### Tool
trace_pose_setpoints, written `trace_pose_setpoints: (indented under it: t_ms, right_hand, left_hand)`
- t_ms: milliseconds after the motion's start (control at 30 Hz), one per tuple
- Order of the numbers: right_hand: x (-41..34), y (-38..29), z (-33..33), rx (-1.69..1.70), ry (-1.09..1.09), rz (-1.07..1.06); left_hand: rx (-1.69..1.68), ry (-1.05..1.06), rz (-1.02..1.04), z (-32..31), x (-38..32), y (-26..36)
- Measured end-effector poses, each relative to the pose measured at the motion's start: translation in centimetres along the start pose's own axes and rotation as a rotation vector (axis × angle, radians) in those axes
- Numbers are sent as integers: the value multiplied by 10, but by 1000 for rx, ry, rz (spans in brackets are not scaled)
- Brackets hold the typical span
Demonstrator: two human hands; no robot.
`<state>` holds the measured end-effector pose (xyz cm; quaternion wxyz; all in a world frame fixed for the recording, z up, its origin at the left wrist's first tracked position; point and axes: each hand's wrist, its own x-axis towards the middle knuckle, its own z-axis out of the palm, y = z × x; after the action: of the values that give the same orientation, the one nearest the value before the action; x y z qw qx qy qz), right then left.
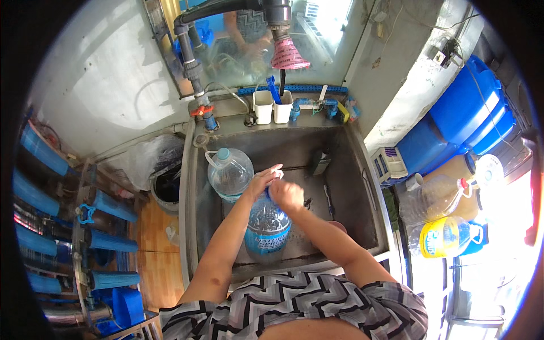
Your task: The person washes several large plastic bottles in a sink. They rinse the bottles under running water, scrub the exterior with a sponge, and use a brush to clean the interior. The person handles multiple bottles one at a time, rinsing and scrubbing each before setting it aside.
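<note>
A large clear plastic water bottle [268, 231] with a blue label stands upright in the stainless steel sink [187, 221]. Both of my hands meet at its neck. My left hand [261, 182] lies at the left and top of the neck, fingers extended. My right hand [287, 194], somewhat blurred, is bent against the right side of the neck. The fingers hide the bottle's mouth, and whether either hand grips it is not clear. Behind and to the left, a second clear bottle [230, 174] with a light-blue cap and a handle stands in the sink.
A dark bottle [321, 162] and a long brush-like tool [328, 200] are in the sink's right part. White containers [263, 106] and a blue pipe faucet [313, 103] line the back ledge. A pink-wrapped spout [290, 55] hangs above. More bottles [444, 238] lie at the right.
</note>
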<state>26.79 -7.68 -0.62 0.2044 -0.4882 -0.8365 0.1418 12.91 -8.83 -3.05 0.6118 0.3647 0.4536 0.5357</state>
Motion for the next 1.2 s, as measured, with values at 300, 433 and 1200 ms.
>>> trace_pose_setpoints:
  t_ms: [300,433,1200]
  right_hand:
    - [-15,15,-10,-113,-101,-205]
    - [-3,61,-24,-170,-198,161]
    - [-11,62,-43,-169,50,86]
  left_hand:
    - [341,-61,174,-6,8,-6]
    - [866,-181,208,1,-8,20]
    - [-207,492,-546,3,-31,-40]
